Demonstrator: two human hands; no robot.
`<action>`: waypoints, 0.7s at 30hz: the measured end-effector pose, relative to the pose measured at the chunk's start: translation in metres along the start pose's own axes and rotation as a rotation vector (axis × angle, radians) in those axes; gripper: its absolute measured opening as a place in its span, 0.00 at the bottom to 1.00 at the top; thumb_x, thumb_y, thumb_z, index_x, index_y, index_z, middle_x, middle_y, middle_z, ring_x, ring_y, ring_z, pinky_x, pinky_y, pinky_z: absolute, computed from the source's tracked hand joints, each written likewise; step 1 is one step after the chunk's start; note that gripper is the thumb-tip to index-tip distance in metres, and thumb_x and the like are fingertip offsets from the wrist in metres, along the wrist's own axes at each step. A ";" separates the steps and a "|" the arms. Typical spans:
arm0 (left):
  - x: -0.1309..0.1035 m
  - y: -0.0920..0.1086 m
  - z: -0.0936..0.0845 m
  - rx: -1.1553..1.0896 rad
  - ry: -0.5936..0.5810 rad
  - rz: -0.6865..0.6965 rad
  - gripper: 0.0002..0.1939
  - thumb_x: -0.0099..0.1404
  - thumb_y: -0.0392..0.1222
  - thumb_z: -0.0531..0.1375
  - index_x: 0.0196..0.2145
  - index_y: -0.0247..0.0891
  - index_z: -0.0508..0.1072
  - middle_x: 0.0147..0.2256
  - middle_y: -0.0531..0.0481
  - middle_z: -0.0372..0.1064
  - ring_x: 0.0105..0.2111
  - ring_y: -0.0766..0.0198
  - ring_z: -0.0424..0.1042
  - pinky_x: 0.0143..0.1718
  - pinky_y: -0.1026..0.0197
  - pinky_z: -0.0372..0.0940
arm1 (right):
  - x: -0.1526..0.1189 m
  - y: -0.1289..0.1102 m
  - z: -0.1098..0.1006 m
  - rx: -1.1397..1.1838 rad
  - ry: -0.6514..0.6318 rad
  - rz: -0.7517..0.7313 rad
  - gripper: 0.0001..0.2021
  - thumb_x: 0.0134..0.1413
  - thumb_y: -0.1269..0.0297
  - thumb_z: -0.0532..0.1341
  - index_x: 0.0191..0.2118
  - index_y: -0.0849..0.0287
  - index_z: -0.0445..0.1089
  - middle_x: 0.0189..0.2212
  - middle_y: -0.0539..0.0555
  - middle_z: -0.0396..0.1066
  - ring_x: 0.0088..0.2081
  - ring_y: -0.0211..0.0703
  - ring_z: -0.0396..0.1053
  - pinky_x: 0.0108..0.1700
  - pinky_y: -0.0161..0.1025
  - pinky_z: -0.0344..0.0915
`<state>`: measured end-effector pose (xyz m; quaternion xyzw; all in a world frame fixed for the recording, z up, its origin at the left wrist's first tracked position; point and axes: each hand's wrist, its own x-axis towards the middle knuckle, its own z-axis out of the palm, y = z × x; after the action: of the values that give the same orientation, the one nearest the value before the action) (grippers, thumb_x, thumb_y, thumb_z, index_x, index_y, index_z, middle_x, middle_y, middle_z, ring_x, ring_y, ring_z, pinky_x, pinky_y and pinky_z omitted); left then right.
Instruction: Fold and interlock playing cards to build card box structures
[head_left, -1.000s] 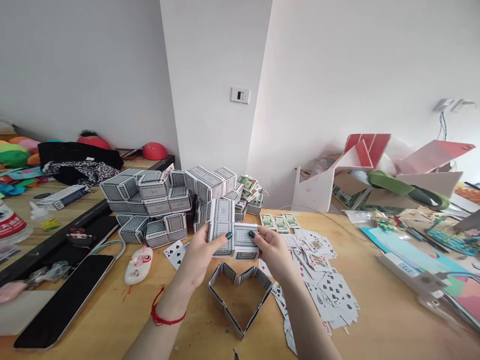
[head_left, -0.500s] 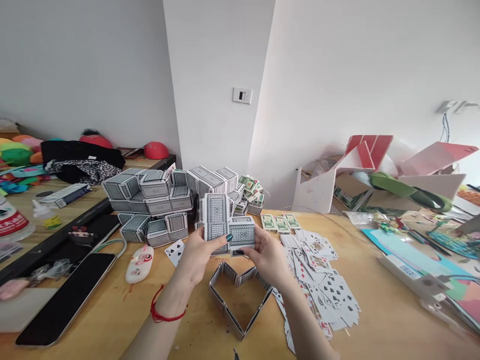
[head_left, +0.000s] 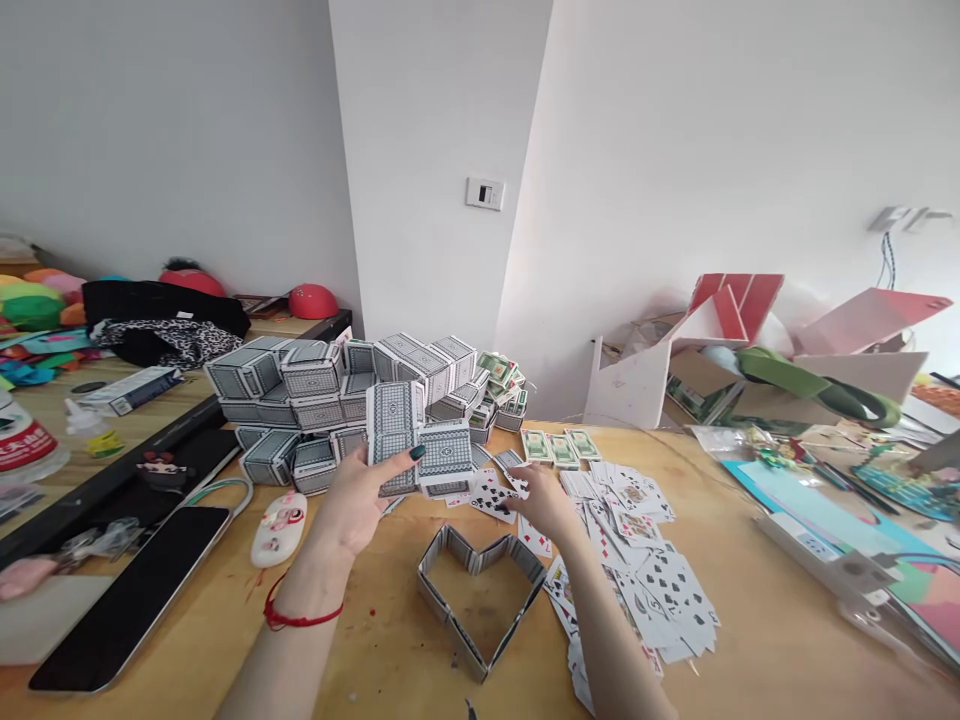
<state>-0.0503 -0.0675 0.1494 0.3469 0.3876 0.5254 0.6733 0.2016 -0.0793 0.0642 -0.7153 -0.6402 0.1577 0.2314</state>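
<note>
My left hand (head_left: 356, 500) grips a joined piece of playing cards (head_left: 394, 425), patterned grey-blue backs toward me, one section upright and another sideways at its right. The thumb presses on its front. My right hand (head_left: 544, 505) is apart from that piece, thumb and fingers spread a little, low over loose playing cards (head_left: 493, 494) on the table. Whether it touches one I cannot tell. Below the hands stands a heart-shaped frame of folded cards (head_left: 442, 605). Behind the held piece rises a stack of folded-card blocks (head_left: 311, 375).
Face-up cards (head_left: 667, 590) spread over the table's right side, with green-backed card piles (head_left: 564, 447) behind. A computer mouse (head_left: 277, 530) and a tablet-like black slab (head_left: 135, 600) lie left. A power strip (head_left: 825, 555) and a white box (head_left: 630, 380) are right.
My right hand has let go of the joined card piece and moved slightly right. My left hand has carried the piece leftward, uncovering loose cards on the table.
</note>
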 end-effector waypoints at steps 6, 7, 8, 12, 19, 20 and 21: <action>0.002 -0.001 -0.007 -0.112 -0.064 -0.059 0.18 0.48 0.31 0.65 0.39 0.37 0.73 0.34 0.48 0.77 0.35 0.58 0.75 0.34 0.60 0.70 | 0.006 0.006 0.033 -0.084 -0.082 0.029 0.19 0.34 0.71 0.67 0.39 0.59 0.70 0.35 0.56 0.69 0.42 0.50 0.65 0.39 0.38 0.59; 0.002 -0.001 -0.007 -0.127 -0.072 -0.066 0.19 0.49 0.30 0.64 0.40 0.38 0.73 0.35 0.48 0.77 0.35 0.58 0.75 0.36 0.59 0.70 | 0.006 0.008 0.034 -0.086 -0.083 0.036 0.18 0.35 0.70 0.67 0.39 0.59 0.70 0.36 0.56 0.69 0.42 0.50 0.65 0.38 0.37 0.59; 0.002 -0.001 -0.008 -0.139 -0.076 -0.072 0.19 0.50 0.28 0.64 0.41 0.38 0.73 0.35 0.48 0.77 0.36 0.58 0.75 0.37 0.58 0.70 | 0.007 0.010 0.034 -0.087 -0.080 0.041 0.19 0.35 0.70 0.67 0.39 0.59 0.70 0.38 0.56 0.68 0.42 0.49 0.65 0.38 0.37 0.59; 0.001 -0.002 -0.008 -0.188 -0.107 -0.091 0.19 0.52 0.25 0.60 0.42 0.37 0.73 0.38 0.47 0.76 0.38 0.57 0.75 0.40 0.56 0.70 | 0.008 0.015 0.033 -0.070 -0.077 0.042 0.23 0.35 0.69 0.67 0.44 0.58 0.67 0.44 0.57 0.65 0.43 0.49 0.65 0.39 0.37 0.59; 0.001 -0.004 -0.003 -0.245 -0.100 -0.134 0.18 0.54 0.23 0.56 0.42 0.33 0.73 0.35 0.44 0.76 0.35 0.57 0.75 0.39 0.56 0.70 | 0.009 0.017 0.034 -0.002 -0.030 0.073 0.15 0.33 0.71 0.66 0.34 0.60 0.68 0.38 0.56 0.66 0.39 0.48 0.66 0.37 0.38 0.59; 0.001 -0.004 -0.003 -0.256 -0.098 -0.139 0.18 0.54 0.22 0.56 0.41 0.33 0.73 0.34 0.45 0.76 0.33 0.58 0.75 0.38 0.56 0.70 | 0.009 0.015 0.032 0.017 -0.015 0.071 0.13 0.33 0.72 0.65 0.32 0.60 0.67 0.37 0.56 0.66 0.38 0.47 0.66 0.36 0.38 0.60; 0.001 -0.004 -0.003 -0.270 -0.099 -0.150 0.17 0.54 0.22 0.55 0.40 0.33 0.73 0.31 0.46 0.76 0.31 0.59 0.75 0.36 0.56 0.70 | 0.009 0.013 0.029 0.041 -0.002 0.063 0.10 0.35 0.72 0.64 0.30 0.60 0.66 0.35 0.55 0.66 0.36 0.46 0.66 0.36 0.38 0.60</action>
<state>-0.0509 -0.0669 0.1447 0.2489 0.3048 0.5031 0.7694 0.1984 -0.0673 0.0332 -0.7300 -0.6143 0.1787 0.2404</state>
